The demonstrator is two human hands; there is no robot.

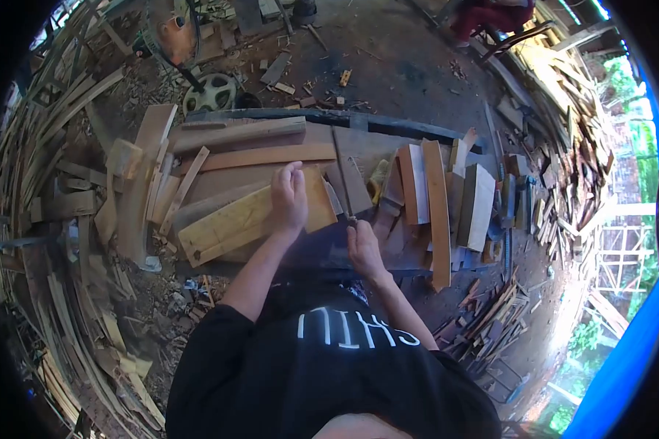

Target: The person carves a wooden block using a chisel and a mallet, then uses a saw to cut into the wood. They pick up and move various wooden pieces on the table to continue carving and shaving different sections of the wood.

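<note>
My left hand [290, 199] is raised over a pale yellow board [234, 223] that lies slantwise on the workbench [359, 135]. Its fingers are extended close together, with nothing seen in them. Close to the bench's near edge, my right hand [365, 249] is closed round the near end of a long thin dark rod-like tool [342, 172]. The tool points away from me, just right of the yellow board's end. Beyond the board lie a curved reddish-brown strip [271, 156] and a thicker wood piece [249, 133].
Several wood blocks [479, 208] and a long orange-brown board [438, 219] stand at the bench's right, the board overhanging the near edge. More planks [150, 168] lean at the left. Scrap wood [490, 314] covers the floor. A pedestal fan [176, 36] stands beyond; a seated person [487, 18] is far right.
</note>
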